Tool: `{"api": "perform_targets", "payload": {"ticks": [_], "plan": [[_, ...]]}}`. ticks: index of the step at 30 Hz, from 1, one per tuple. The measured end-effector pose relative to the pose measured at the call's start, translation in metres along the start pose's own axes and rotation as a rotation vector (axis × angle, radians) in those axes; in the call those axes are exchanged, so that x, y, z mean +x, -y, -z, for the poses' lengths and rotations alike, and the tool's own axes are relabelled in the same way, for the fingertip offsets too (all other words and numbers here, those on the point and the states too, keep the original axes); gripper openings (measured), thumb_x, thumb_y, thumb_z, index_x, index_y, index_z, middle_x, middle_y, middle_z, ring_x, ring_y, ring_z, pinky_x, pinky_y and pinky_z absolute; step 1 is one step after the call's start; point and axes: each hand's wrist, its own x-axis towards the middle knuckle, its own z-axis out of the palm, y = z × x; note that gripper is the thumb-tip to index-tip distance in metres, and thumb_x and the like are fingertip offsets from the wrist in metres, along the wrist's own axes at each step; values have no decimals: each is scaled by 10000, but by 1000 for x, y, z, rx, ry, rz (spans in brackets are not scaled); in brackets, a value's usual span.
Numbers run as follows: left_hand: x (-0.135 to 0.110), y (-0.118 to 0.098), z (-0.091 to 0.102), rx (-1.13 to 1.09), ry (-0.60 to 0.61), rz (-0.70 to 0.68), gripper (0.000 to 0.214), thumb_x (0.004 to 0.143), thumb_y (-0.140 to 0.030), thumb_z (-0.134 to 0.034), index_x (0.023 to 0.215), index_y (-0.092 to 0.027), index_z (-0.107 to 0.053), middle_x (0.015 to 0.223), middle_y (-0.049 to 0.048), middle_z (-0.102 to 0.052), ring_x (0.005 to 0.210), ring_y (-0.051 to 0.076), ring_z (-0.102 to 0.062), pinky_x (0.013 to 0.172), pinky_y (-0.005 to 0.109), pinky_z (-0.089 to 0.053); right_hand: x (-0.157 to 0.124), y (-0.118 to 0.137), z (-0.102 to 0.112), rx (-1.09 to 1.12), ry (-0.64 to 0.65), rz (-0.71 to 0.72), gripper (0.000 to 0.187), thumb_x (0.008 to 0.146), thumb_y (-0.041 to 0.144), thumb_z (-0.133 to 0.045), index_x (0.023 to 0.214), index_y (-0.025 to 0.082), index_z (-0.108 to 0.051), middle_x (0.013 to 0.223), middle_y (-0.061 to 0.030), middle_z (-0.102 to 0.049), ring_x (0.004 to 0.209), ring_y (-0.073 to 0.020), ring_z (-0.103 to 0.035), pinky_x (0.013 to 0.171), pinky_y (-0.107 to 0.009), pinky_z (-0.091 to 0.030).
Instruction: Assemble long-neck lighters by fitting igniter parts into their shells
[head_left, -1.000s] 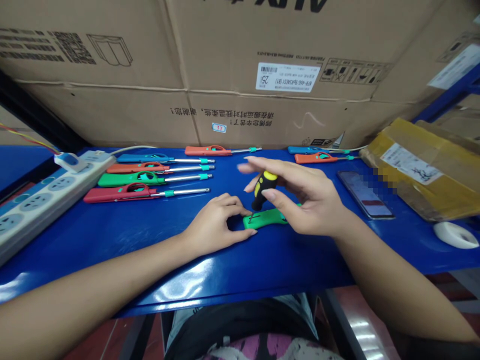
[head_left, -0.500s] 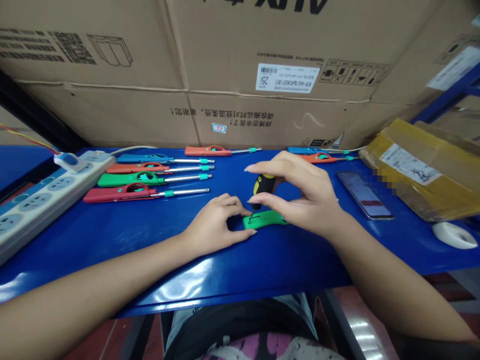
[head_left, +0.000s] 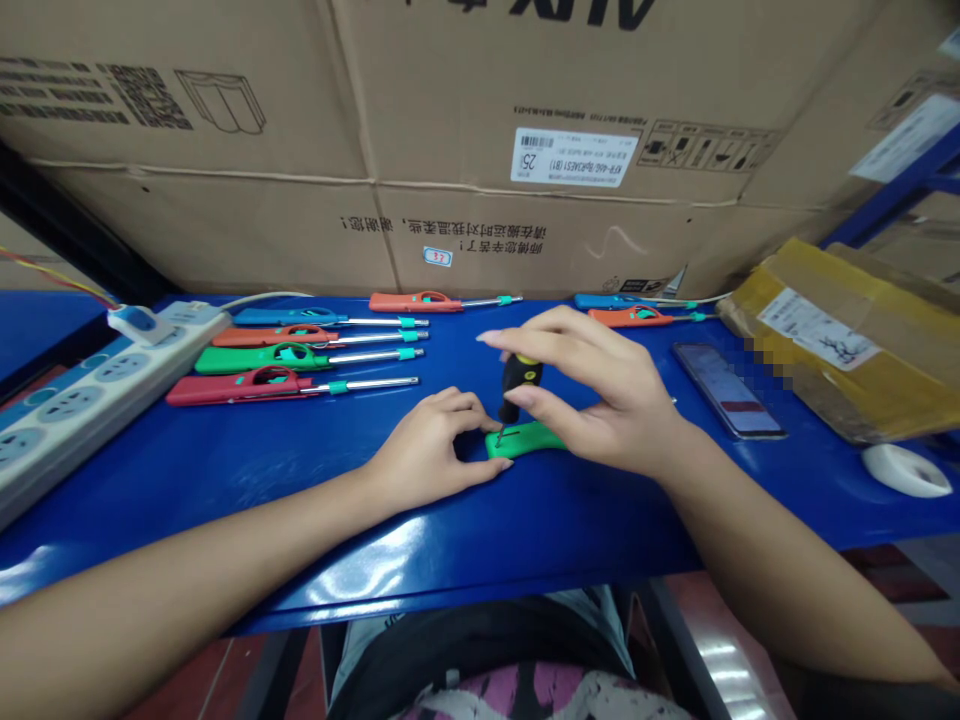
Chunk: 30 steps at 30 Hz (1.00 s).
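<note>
Green lighter point(head_left: 525, 440), smooth moulded plastic, lies mid-desk towards the front edge, its end pinched by the left hand point(head_left: 431, 450). Right hand point(head_left: 600, 400) fingers curl round the stubby black-and-yellow screwdriver point(head_left: 519, 378), upright, tip on the lighter. Long-nosed lighters point(head_left: 292, 355) line the glossy blue desk point(head_left: 225, 460) back-left; a flat phone point(head_left: 727, 388) lies to the right.

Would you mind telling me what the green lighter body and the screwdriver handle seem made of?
Green lighter body: likely moulded plastic, smooth with even colour and slight sheen. Screwdriver handle: probably plastic or rubber, black with yellow patches, fairly matt.
</note>
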Motion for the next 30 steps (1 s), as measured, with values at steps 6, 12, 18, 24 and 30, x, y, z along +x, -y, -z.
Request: {"api": "perform_targets", "payload": {"ticks": [6,12,18,24,30], "plan": [[0,-1,0,26,-13,5,242,807,-370,-777,983,-210,-733,944,34,-708,908,230,-666,907,413,-513,0,5,-1,76,8,-41,320,959,167,-582,1272,211,-632,1105,-62,-718,1046,-195,-670,930,-352,-562],[0,-3,0,36,-17,-9,221,809,-340,-775,935,-168,-715,940,43,-706,902,230,-669,875,395,-529,-1,4,-2,4,21,-32,339,951,163,-601,1287,201,-631,1201,-65,-712,1136,-198,-653,1001,-339,-535],[0,-7,1,80,-14,2,217,793,-324,-786,905,-153,-715,854,29,-677,814,215,-652,788,365,-536,-1,2,0,-2,12,-103,322,957,180,-597,1271,234,-642,1171,-37,-726,1072,-186,-681,971,-334,-556],[0,-5,0,60,-22,10,224,786,-342,-787,877,-152,-709,898,53,-713,841,233,-668,789,367,-543,-2,4,-7,0,-7,-61,328,960,183,-601,1284,229,-632,1177,-43,-718,1090,-180,-662,987,-324,-540],[-1,-6,0,51,-12,35,239,811,-371,-755,914,-158,-717,928,60,-727,876,245,-674,786,377,-546,-1,6,1,81,145,-52,380,983,141,-510,1348,214,-588,1278,-52,-686,1179,-182,-638,1096,-366,-478]]}}
